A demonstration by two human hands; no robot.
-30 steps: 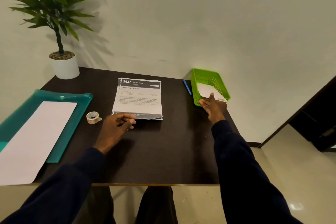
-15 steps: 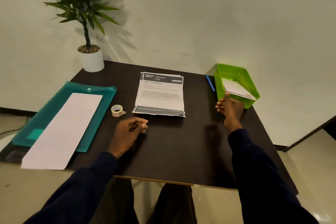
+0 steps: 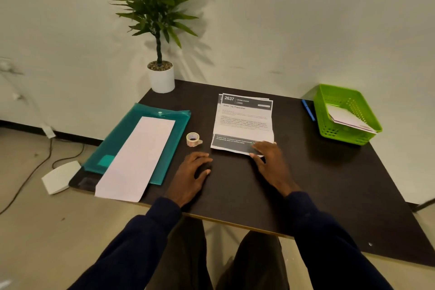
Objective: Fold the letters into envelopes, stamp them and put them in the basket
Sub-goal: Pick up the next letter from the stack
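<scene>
Head view: dark tabletop (image 3: pixel 235 186) against a pale wall; a potted plant (image 3: pixel 157 30) is set at the far edge. A stack of printed letters (image 3: pixel 243 122) headed "2637" lies flat mid-table. The right hand (image 3: pixel 270 165) is placed on the stack's near right corner, fingers spread and resting on the paper, nothing pinched as far as can be seen. The left hand (image 3: pixel 190 176) is laid on the bare table just left of the stack, fingers loosely curled, nothing held. A small tape roll (image 3: pixel 193 139) sits between the letters and a teal plastic folder (image 3: pixel 131 139); a long white envelope (image 3: pixel 138 158) is laid on top of the folder, overhanging the near table edge. A green basket (image 3: pixel 329 129) at far right holds one envelope (image 3: pixel 348 117), tilted. A blue pen (image 3: pixel 308 109) lies just left of the basket.
</scene>
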